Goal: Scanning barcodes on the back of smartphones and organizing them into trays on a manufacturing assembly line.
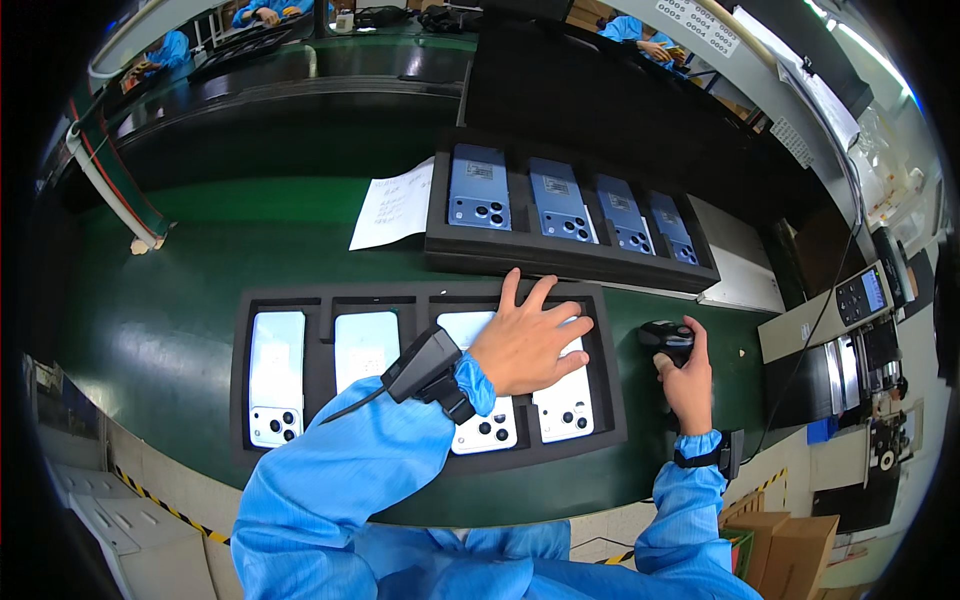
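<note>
My left hand [525,345] reaches across a black foam tray [425,292], fingers spread over its right part. White phones with camera bumps lie in the tray: one at the left end [276,370], one beside it [365,343] partly under my sleeve, a third [487,432] mostly behind my wrist and hand, and the right-end phone [566,412] below my fingers. Whether my fingertips touch that phone, I cannot tell. To the right of the tray, my right hand [688,385] grips a black rounded handheld device [665,338], thumb and forefinger around its sides.
Behind the tray stands a second black foam tray [570,262] holding several blue phones [480,188]. A handwritten paper sheet [393,207] lies at its left. An instrument with a small screen [862,295] stands at the right. Other people's hands [268,14] show at the far side.
</note>
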The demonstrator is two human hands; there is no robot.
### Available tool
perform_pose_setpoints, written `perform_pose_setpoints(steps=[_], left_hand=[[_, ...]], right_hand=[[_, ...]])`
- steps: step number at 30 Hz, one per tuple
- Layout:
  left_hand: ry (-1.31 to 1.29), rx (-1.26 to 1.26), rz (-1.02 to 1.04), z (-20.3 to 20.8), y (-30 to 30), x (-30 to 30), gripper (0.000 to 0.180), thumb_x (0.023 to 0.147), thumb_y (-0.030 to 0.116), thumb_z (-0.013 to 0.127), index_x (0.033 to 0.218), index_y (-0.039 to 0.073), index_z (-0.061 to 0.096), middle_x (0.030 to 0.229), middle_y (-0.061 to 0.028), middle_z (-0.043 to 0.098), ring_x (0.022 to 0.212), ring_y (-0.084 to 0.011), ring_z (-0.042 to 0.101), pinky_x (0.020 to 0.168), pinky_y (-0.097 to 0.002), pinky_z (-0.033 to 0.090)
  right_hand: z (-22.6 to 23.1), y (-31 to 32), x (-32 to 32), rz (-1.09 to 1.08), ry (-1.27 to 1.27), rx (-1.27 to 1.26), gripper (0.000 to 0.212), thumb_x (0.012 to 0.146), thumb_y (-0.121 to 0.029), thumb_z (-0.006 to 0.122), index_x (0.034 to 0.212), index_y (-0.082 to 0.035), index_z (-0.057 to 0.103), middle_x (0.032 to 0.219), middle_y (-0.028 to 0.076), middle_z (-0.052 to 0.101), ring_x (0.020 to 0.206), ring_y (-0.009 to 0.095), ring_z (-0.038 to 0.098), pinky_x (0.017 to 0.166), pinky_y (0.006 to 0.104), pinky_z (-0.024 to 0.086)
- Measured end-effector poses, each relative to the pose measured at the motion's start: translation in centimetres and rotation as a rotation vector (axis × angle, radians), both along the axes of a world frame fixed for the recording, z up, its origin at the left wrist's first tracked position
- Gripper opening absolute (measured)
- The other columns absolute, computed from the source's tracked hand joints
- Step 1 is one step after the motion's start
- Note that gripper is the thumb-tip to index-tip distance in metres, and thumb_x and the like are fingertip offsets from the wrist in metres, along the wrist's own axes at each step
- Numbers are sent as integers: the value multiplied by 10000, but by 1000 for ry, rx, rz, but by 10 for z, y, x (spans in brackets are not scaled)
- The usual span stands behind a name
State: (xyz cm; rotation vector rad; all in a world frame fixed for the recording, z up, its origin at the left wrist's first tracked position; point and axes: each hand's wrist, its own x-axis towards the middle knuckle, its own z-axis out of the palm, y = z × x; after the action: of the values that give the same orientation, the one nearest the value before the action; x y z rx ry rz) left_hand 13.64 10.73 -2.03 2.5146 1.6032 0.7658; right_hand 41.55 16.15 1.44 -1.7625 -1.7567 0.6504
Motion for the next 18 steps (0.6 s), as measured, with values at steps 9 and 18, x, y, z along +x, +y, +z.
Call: perform_pose_setpoints(steps=[9,18], left_hand=[[-223,-20,-56,10,1,-5,428,956,360,639,1297,102,645,1385,-90,563,1375,-367,404,1197,-684,178],[46,58,-36,-3,1,1,425,985,432,613,1276,130,684,1359,-65,608,1423,-345,416,1177,-735,190]], right_hand=[[0,5,-4,-3,-40,39,647,846,-101,716,1443,-148,469,1137,231,713,1024,380,719,895,432,552],[0,5,-2,-15,-47,38,657,835,-105,713,1443,-164,472,1130,211,718,1013,372,722,880,432,553]])
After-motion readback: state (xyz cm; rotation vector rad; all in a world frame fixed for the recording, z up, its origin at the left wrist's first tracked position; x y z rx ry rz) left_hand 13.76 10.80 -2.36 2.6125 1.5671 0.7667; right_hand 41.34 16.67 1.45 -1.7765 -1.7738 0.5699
